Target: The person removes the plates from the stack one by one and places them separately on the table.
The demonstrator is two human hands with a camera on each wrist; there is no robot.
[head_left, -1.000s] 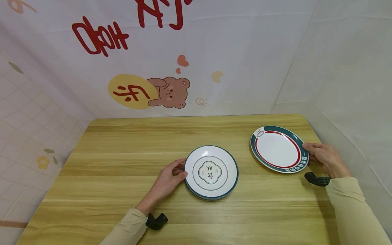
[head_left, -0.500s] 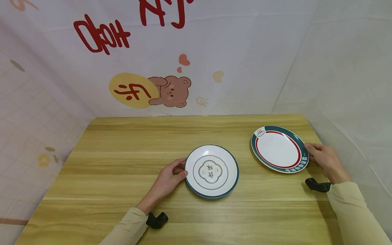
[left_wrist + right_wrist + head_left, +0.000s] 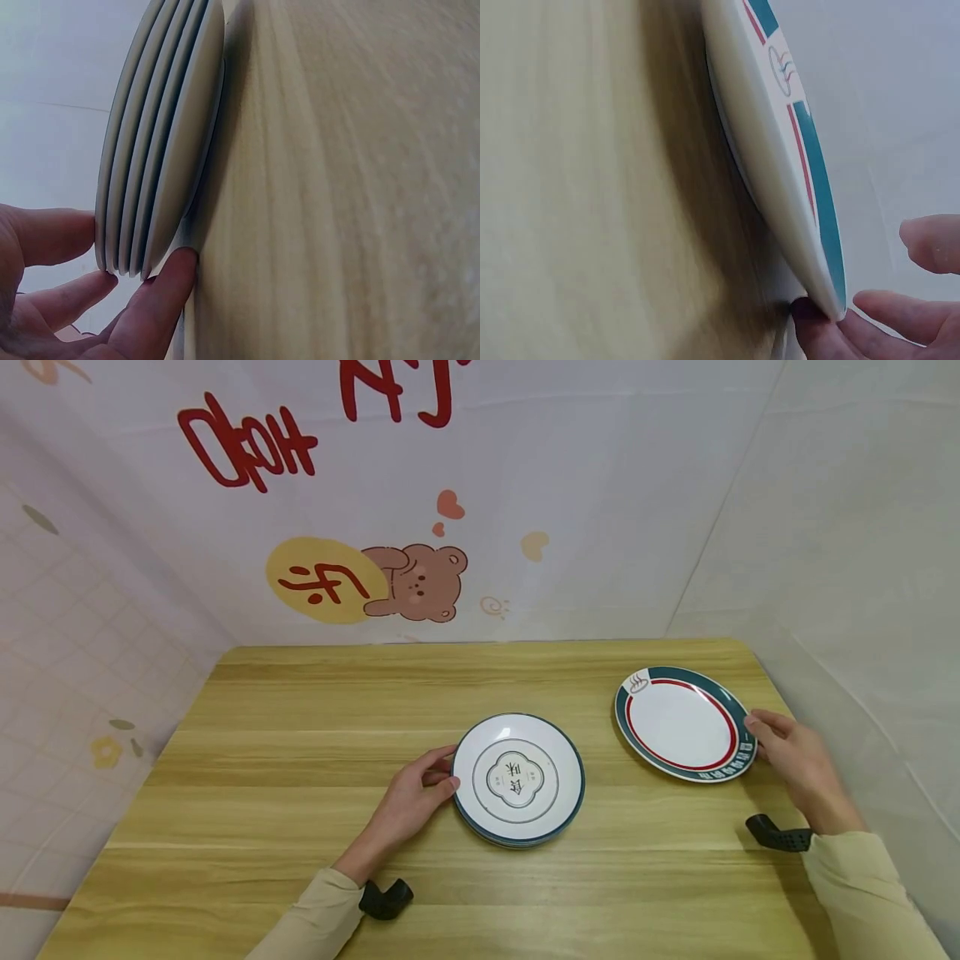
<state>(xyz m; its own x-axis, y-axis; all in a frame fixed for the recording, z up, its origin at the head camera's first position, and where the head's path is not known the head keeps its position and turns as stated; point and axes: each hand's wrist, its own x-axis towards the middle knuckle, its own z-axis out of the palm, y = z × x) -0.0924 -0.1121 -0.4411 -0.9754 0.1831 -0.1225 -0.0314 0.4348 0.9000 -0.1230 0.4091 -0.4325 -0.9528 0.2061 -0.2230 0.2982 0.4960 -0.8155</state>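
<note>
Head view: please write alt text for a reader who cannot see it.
A person's left hand touches a stack of white plates on a wooden table; the right hand touches a plate with a green rim. A cartoon bear decorates the pale backdrop.

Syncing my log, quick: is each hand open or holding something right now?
Left hand: holding the plate stack by its edge.
Right hand: open, only touching the red-ringed plate at its edge.

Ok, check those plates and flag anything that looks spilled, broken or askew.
Nothing stands out: the stack of plates looks evenly aligned, the green-rimmed plate shows no visible chips, and no spill shows on the table.
</note>
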